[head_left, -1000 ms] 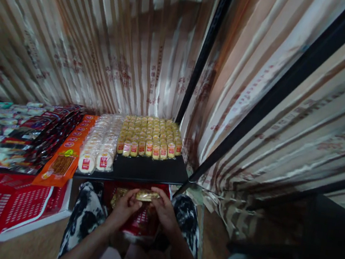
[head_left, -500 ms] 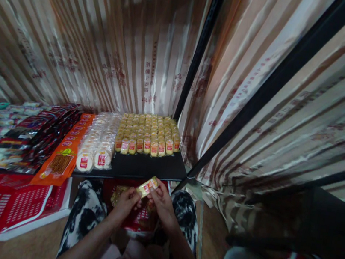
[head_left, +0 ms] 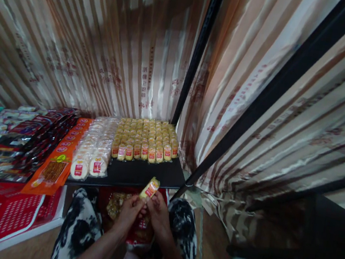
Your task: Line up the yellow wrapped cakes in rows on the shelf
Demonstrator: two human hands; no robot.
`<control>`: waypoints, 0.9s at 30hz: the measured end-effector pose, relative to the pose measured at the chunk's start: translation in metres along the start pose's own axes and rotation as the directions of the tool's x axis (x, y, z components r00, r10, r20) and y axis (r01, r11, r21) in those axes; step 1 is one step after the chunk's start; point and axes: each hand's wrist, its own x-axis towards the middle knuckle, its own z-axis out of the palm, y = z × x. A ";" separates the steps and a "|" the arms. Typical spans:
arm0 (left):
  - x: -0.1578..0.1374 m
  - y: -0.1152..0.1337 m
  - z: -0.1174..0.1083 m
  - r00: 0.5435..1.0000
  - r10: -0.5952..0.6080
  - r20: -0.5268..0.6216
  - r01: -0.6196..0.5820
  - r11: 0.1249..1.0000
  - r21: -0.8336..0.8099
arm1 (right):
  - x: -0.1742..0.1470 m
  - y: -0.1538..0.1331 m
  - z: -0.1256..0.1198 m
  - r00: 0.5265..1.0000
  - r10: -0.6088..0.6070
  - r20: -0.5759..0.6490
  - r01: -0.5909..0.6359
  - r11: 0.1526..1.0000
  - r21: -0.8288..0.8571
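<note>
Head: yellow packet (head_left: 150, 188) between hands (head_left: 130, 213)

1. The held packet (head_left: 150, 187) is yellow with a red label.
2. The small packets (head_left: 145, 140) at the shelf's right are yellow, their near row labelled red.
3. The round packs (head_left: 98, 166) left of them are white, with red labels.
4. The flat bag (head_left: 64, 148) is bright orange with a yellow-green spot.
5. The stacked pouches (head_left: 40, 131) further left are dark red and black.
6. The shelf (head_left: 146, 173) is plain black.
7. The far curtain (head_left: 132, 50) is beige-pink, printed with dark red motifs.
8. The trousers (head_left: 79, 223) are blotched black and white.
</note>
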 end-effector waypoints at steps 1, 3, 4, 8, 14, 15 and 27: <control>0.002 -0.001 0.000 1.000 0.006 -0.001 -0.006 1.000 0.007 | 0.003 0.000 -0.002 1.000 -0.008 -0.001 0.008 1.000 -0.027; 0.006 -0.003 -0.003 0.999 0.041 -0.034 -0.040 0.999 0.035 | 0.012 0.000 -0.005 0.999 -0.027 -0.025 0.024 0.994 -0.104; 0.008 -0.003 -0.005 0.995 0.071 -0.063 -0.067 0.996 0.057 | 0.018 0.000 -0.006 0.998 -0.036 -0.047 0.028 0.988 -0.153; 0.017 0.000 -0.013 0.966 0.224 -0.127 -0.198 0.962 0.189 | 0.050 0.004 -0.007 0.984 -0.131 -0.118 0.082 0.932 -0.354; 0.032 0.023 -0.014 0.889 0.458 -0.018 -0.410 0.813 0.412 | 0.089 0.004 0.007 0.929 -0.366 -0.053 0.247 0.720 -0.649; 0.035 0.026 -0.013 0.866 0.500 0.016 -0.453 0.771 0.448 | 0.093 0.003 0.010 0.922 -0.384 -0.039 0.258 0.688 -0.678; 0.079 0.038 -0.013 0.858 0.511 0.053 -0.457 0.713 0.532 | 0.115 0.003 0.022 0.839 -0.544 -0.018 0.315 0.512 -0.799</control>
